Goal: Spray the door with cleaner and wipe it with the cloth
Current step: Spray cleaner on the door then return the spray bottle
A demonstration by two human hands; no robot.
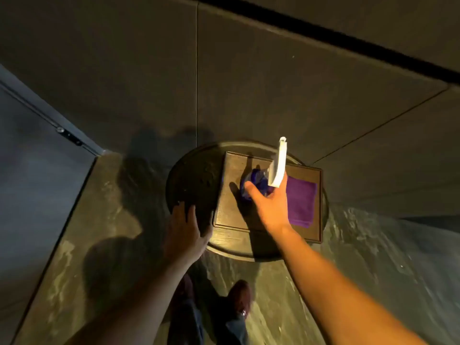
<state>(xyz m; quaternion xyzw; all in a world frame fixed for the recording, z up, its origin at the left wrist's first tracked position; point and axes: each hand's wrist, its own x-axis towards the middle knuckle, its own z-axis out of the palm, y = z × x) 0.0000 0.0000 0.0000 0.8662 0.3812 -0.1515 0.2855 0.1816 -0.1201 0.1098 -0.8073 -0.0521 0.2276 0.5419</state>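
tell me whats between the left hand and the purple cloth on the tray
In the head view, the spray bottle and the right hand gripping it sit between the left hand and the purple cloth, over the wooden tray.

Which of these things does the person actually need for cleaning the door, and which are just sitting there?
For the job:
- blue spray bottle with white trigger head, gripped by the right hand
- folded purple cloth, lying on the tray
- grey door at left

Just there:
- rectangular wooden tray
- round dark table, left hand resting on its edge
- dark red shoes
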